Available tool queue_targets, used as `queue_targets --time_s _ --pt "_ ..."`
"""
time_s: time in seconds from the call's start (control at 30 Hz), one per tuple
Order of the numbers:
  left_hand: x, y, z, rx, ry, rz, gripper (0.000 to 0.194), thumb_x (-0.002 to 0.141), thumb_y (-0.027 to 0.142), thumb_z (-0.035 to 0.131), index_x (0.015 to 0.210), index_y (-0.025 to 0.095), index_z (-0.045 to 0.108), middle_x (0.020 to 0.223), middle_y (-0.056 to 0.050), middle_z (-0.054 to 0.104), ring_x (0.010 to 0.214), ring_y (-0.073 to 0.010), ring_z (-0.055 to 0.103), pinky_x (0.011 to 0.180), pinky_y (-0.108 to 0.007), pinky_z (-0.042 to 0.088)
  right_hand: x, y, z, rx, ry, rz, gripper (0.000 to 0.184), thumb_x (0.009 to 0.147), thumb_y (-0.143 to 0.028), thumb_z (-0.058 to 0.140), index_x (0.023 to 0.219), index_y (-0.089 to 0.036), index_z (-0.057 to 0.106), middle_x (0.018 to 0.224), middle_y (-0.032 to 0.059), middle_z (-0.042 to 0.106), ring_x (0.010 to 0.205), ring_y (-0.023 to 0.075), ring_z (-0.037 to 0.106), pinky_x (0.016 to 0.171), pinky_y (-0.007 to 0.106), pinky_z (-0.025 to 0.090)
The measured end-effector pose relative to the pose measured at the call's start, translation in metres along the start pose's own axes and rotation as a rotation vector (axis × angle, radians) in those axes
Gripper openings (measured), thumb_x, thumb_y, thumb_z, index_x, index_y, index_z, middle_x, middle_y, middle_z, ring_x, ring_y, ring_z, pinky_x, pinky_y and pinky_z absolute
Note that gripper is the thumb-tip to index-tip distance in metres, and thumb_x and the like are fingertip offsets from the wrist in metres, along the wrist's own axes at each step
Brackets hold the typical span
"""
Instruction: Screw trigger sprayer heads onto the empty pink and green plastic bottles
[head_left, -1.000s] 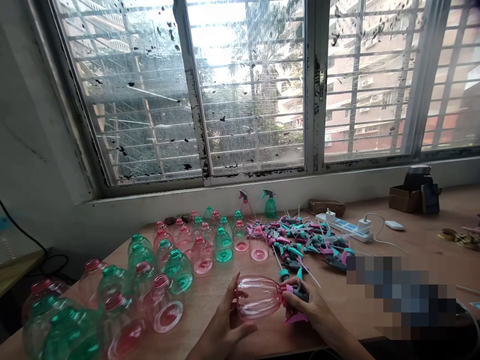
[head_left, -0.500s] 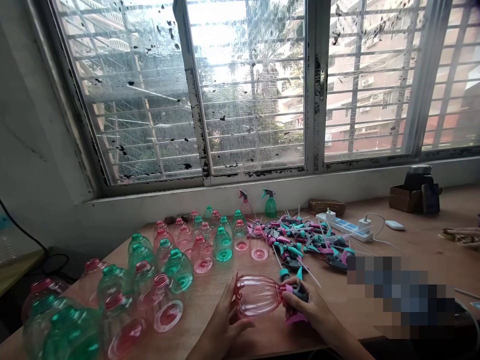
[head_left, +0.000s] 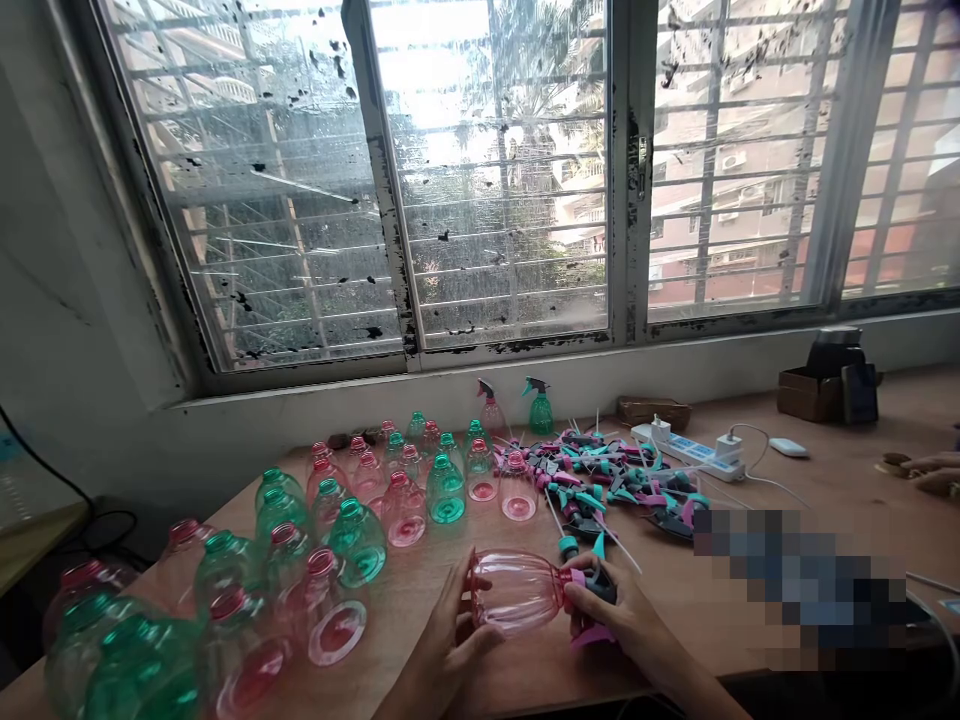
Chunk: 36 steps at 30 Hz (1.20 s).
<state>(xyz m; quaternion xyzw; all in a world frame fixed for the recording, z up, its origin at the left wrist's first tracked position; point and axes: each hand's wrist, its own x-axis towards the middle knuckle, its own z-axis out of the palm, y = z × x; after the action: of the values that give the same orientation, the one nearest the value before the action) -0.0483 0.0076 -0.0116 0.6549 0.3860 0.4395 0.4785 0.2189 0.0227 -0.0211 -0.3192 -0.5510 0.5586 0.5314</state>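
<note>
A clear pink spray bottle [head_left: 517, 594] lies sideways between my hands above the table, its base to the left and its neck to the right. My left hand [head_left: 454, 625] is curled round the base end, thumb in front and fingers behind. At the neck, my right hand [head_left: 600, 600] grips a grey and pink trigger spray head [head_left: 600, 582], which sits against the bottle's mouth. How far it is screwed on cannot be seen. Just behind my right hand lies a loose teal spray head [head_left: 570, 547].
Several pink and green bottles without heads [head_left: 350, 540] stand at the left. Spray heads with tubes lie in a pile [head_left: 600, 475]. Two fitted spray bottles [head_left: 540, 408] stand by the wall. A power strip [head_left: 690, 452] lies behind the pile. Another person's hand [head_left: 934, 472] shows at right.
My left thumb has closed in against the bottle's base. My right hand and the spray head stay about where they were. The other person's hand has shifted slightly right.
</note>
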Motion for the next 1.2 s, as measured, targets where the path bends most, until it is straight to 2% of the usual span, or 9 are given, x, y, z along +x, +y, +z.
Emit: queue_targets --time_s 0.07,0.17,0.33,0.43,0.63,0.7,0.83,1.07,1.2 --pt "0.0 0.003 0.002 -0.047 0.003 -0.038 0.096 0.074 0.04 0.083 0.154 0.03 0.03 0.144 -0.013 0.049 0.129 -0.0332 0.051 0.108 -0.048 0.044 -0.001 -0.001 0.0 -0.018 0.006 -0.002 0.041 0.081 -0.051 0.077 0.095 -0.017 0.061 0.066 -0.0004 0.068 0.054 0.017 0.067 0.054 0.029 0.054" --pt "0.001 0.004 0.004 -0.041 0.012 -0.029 0.101 0.068 0.032 0.088 0.152 0.034 0.032 0.155 -0.01 0.041 0.142 -0.0355 0.038 0.114 -0.05 0.04 -0.002 -0.003 0.001 -0.036 0.008 -0.008 0.04 0.082 -0.051 0.076 0.096 -0.017 0.061 0.066 -0.0001 0.069 0.055 0.0171 0.067 0.054 0.029 0.054" --pt "0.001 0.002 0.002 0.042 0.034 0.026 0.098 0.075 0.03 0.083 0.155 0.035 0.025 0.129 -0.01 0.059 0.115 -0.0284 0.061 0.103 -0.045 0.049 -0.002 -0.002 0.001 -0.043 -0.015 -0.001 0.041 0.081 -0.051 0.077 0.096 -0.016 0.06 0.069 0.0002 0.069 0.056 0.0166 0.068 0.056 0.028 0.052" --pt "0.001 0.0 0.002 0.073 0.023 0.014 0.101 0.077 0.03 0.081 0.156 0.035 0.019 0.118 -0.007 0.061 0.101 -0.0234 0.063 0.1 -0.043 0.049 -0.001 -0.001 0.0 -0.038 -0.028 0.005 0.041 0.082 -0.051 0.076 0.097 -0.016 0.06 0.07 0.0003 0.069 0.056 0.0165 0.068 0.056 0.028 0.051" --pt "0.001 -0.005 0.0 0.045 0.015 0.002 0.098 0.083 0.055 0.069 0.159 0.027 0.013 0.119 -0.011 0.06 0.113 -0.0286 0.057 0.105 -0.046 0.042 -0.001 -0.002 0.001 -0.029 -0.034 0.013 0.041 0.081 -0.052 0.076 0.095 -0.017 0.061 0.07 0.0003 0.069 0.056 0.0171 0.068 0.055 0.028 0.052" --pt "0.001 -0.002 0.001 0.044 0.007 -0.008 0.095 0.084 0.059 0.066 0.158 0.025 0.018 0.119 -0.012 0.06 0.113 -0.0296 0.057 0.105 -0.046 0.042 -0.002 -0.003 0.002 -0.026 -0.023 0.009 0.04 0.081 -0.052 0.076 0.095 -0.018 0.061 0.07 0.0001 0.068 0.056 0.0175 0.068 0.055 0.029 0.053" --pt "0.0 0.01 0.005 0.031 -0.025 -0.006 0.087 0.083 0.056 0.069 0.155 0.027 0.029 0.127 -0.013 0.059 0.117 -0.031 0.056 0.107 -0.045 0.041 -0.003 -0.005 0.003 -0.024 -0.002 -0.006 0.04 0.081 -0.052 0.077 0.095 -0.018 0.061 0.07 0.0001 0.068 0.056 0.0177 0.067 0.055 0.03 0.054" --pt "0.001 0.012 0.007 0.063 -0.027 -0.017 0.1 0.081 0.05 0.075 0.158 0.034 0.013 0.113 -0.006 0.061 0.103 -0.0255 0.06 0.101 -0.045 0.044 -0.001 -0.003 0.001 -0.035 0.024 -0.007 0.042 0.081 -0.053 0.076 0.096 -0.017 0.061 0.067 0.0003 0.07 0.055 0.0169 0.068 0.054 0.027 0.052" --pt "-0.003 0.007 0.002 0.077 -0.047 -0.012 0.106 0.078 0.05 0.078 0.158 0.031 0.01 0.126 -0.01 0.057 0.117 -0.0295 0.055 0.107 -0.046 0.038 -0.002 -0.004 0.001 -0.021 -0.006 0.01 0.042 0.08 -0.054 0.076 0.095 -0.017 0.061 0.069 -0.0001 0.069 0.056 0.0174 0.068 0.055 0.028 0.052"
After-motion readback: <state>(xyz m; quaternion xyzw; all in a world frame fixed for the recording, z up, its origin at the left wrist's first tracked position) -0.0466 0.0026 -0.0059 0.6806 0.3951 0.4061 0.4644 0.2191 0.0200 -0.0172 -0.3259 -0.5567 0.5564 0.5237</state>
